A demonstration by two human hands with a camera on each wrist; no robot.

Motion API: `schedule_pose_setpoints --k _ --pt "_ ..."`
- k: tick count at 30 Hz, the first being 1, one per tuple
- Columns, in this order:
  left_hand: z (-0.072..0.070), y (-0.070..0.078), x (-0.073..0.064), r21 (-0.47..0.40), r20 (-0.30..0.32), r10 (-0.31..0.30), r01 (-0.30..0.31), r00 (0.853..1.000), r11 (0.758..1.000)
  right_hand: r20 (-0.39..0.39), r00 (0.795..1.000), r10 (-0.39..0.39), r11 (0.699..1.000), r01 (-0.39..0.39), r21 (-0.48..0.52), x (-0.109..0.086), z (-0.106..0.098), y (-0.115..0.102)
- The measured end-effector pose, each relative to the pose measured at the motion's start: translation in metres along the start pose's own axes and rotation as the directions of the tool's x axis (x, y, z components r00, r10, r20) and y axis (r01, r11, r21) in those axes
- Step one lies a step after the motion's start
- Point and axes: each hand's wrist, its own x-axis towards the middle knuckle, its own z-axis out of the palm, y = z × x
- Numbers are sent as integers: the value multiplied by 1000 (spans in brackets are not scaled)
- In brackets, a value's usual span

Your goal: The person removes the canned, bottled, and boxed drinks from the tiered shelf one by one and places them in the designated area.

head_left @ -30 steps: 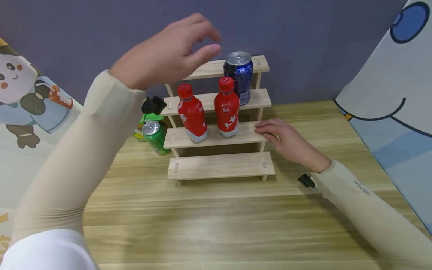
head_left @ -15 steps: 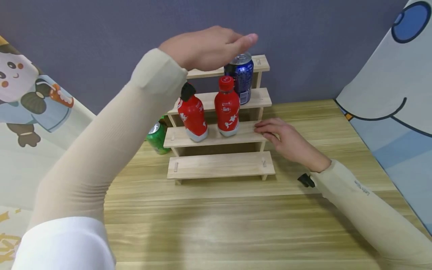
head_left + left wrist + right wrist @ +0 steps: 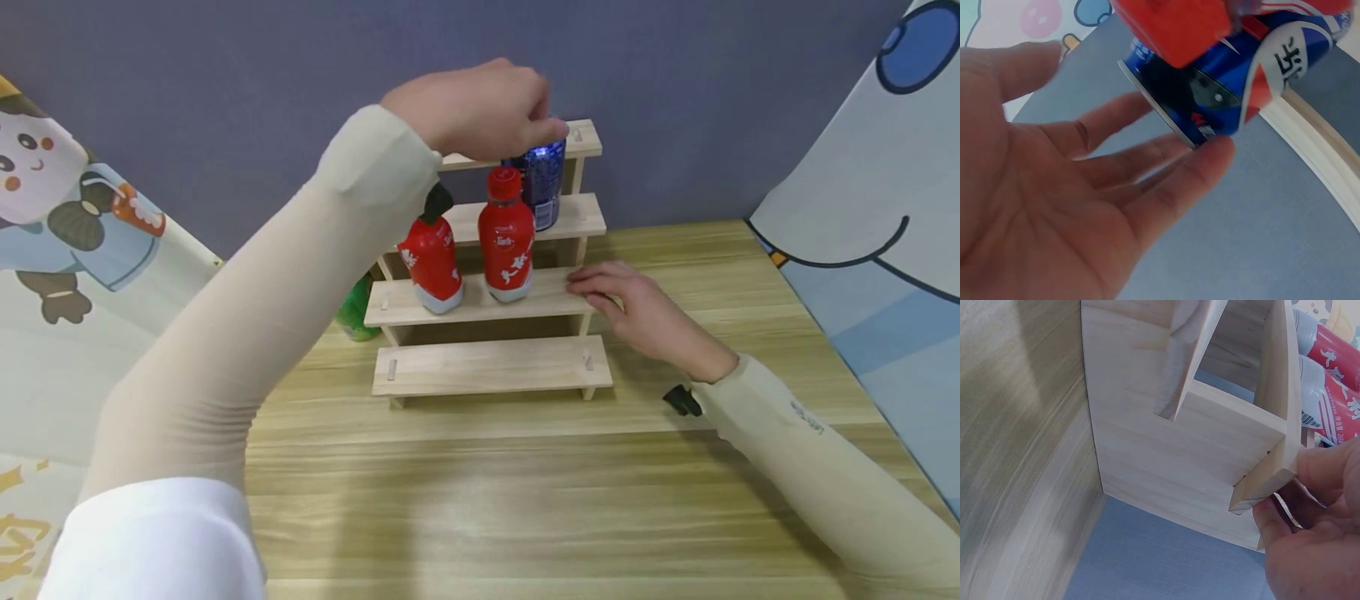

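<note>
Blue can: stood upright on the second step from the top of the wooden rack (image 3: 491,367); the blue can (image 3: 545,171) is placed directly below the left grip (image 3: 480,112), its top partly covered by that hand in the head view.
Left grip: held wide, with the thumb kept apart from the fingers and nothing enclosed; in the left wrist view the fingertips are brought to the can's rim, some of them hidden behind it, and whether contact is made cannot be told.
Right grip: closed narrowly on the rack; by the right grip (image 3: 637,317) the right end of the second step from the bottom is pinched between thumb and fingers, well apart from the blue can.
Red bottles: set upright on that same second step from the bottom; the right red bottle (image 3: 506,242) is seen just in front of the can, and the left red bottle (image 3: 433,265) is partly hidden by the left sleeve (image 3: 300,267).
Green can: placed beside the rack's left side, mostly covered; the green can (image 3: 357,312) is rested on the counter (image 3: 465,492).
Backdrop: formed by a dark wall (image 3: 675,100) behind the rack.
</note>
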Motion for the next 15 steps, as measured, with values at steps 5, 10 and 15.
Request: schedule_pose_setpoints --k 5,10,15 --pt "1 3 4 74 -7 2 -1 1000 997 0 1000 -6 1000 6 -5 0 1 0" --pt "3 3 6 57 -14 -23 23 1000 998 -2 1000 -9 1000 9 -5 0 1 -1" --pt "4 4 7 41 -16 -40 41 999 998 -5 1000 -11 1000 11 -5 1 2 -1"
